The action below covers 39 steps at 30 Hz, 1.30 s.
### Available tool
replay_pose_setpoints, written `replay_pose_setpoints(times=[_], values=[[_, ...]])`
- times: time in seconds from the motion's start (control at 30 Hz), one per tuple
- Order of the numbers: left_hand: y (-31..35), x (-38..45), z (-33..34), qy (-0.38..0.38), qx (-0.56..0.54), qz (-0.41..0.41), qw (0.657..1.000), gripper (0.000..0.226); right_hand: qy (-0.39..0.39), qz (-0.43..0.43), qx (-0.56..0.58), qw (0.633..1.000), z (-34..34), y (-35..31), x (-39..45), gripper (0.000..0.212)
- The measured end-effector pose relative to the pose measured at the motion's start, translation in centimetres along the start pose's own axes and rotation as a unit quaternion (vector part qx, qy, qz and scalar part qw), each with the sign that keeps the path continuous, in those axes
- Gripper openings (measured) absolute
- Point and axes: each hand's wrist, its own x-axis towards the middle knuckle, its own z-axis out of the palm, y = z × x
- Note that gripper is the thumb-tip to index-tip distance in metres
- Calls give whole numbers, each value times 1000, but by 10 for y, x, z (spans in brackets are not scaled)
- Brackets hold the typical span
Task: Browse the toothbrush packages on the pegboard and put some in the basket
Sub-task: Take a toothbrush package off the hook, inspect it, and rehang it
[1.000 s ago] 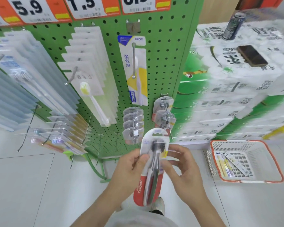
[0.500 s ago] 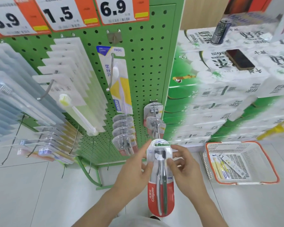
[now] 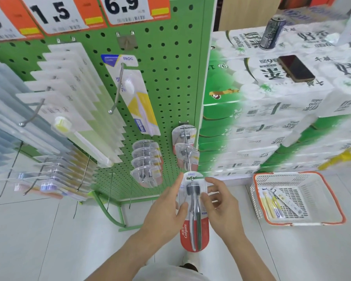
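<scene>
**Colgate pack in both my hands**

My left hand and right hand pinch the Colgate toothbrush pack upright by its edges, its top at a peg hook's tip. Beyond to the right, the basket sits on the floor; ahead stands the green pegboard.

At the top of the frame you can read price tags marked "1.5" and "6.9". Centre, the hanging toothbrush package says "FROG". Lower centre, the red pack reads "Colgate".
</scene>
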Motion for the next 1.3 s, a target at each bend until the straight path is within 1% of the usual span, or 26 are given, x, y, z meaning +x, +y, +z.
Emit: replay_pose_setpoints(times=[0.13, 0.2, 0.3, 0.37, 0.47, 0.53, 0.63, 0.7, 0.77, 0.83, 0.9, 1.0, 1.1, 1.17, 1.23, 1.3], values=[[0, 9, 5, 22, 35, 9, 999, 74, -16, 0, -21, 1000, 0, 7, 13, 41], [1, 16, 7, 45, 36, 11, 998, 71, -19, -13, -37, 999, 1, 8, 21, 34], [0, 28, 8, 71, 43, 16, 996, 66, -1, -37, -79, 996, -3, 7, 43, 21], [-2, 35, 10, 70, 58, 17, 996, 67, -1, -42, -97, 994, -7, 4, 62, 18], [-1, 43, 14, 61, 75, -3, 995, 66, -9, -29, -106, 994, -13, -4, 90, 16], [0, 48, 16, 66, 75, -16, 995, 63, -37, -19, -128, 991, -16, -6, 109, 17], [1, 51, 16, 79, 52, -33, 995, 60, -129, 0, -177, 976, -13, -4, 134, 34], [3, 52, 15, 81, 46, -36, 995, 59, -169, -1, -205, 964, -7, -1, 145, 38], [4, 53, 14, 83, 47, -31, 995, 58, -192, -3, -202, 960, 1, 2, 152, 26], [3, 54, 13, 85, 56, -27, 994, 57, -190, -4, -184, 964, 4, 0, 152, 3], [3, 55, 13, 91, 68, -22, 993, 58, -171, -7, -174, 970, 5, -3, 154, 12], [2, 55, 13, 100, 75, -18, 992, 57, -182, -34, -195, 963, 5, -7, 155, 14], [1, 55, 14, 102, 84, -22, 991, 56, -205, -104, -287, 930, 5, -9, 158, 18], [0, 55, 14, 103, 84, -25, 991, 56, -213, -137, -317, 914, 5, -9, 158, 19], [0, 54, 14, 108, 85, -23, 990, 56, -203, -131, -347, 906, 2, -3, 158, 19], [3, 53, 14, 112, 83, -23, 990, 55, -184, -101, -383, 899, -8, 8, 158, 20]])
